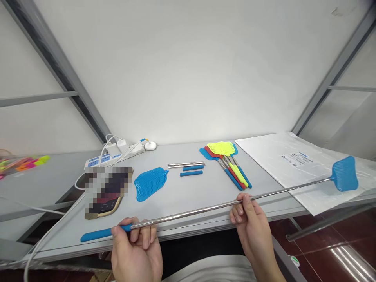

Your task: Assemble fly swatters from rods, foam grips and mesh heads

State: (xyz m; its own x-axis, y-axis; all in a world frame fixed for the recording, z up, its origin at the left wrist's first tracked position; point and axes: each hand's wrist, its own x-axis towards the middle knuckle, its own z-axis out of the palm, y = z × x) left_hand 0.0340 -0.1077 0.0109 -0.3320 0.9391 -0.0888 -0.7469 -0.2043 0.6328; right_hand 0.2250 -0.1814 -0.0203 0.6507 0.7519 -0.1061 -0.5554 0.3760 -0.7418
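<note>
A blue fly swatter (199,211) with an extended telescopic metal rod stretches between my two hands above the table's front edge. My left hand (136,246) grips it where the blue handle meets the rod. Farther along, my right hand (249,223) pinches the thin rod between thumb and fingers. The swatter's blue head points right, over a white plastic mailer (273,156). On the table behind the rod lie a loose blue swatter head (151,183), metal rods (185,165) and two blue handle sleeves (191,173). A stack of blue, red and yellow swatters (221,149) rests behind my right hand.
At the left stands a power strip (102,159) with white chargers and cables, near a round white device (150,145). A phone (110,196), partly blurred, lies in front. Brightly coloured items (26,164) sit far left. Grey metal posts (58,66) frame the table.
</note>
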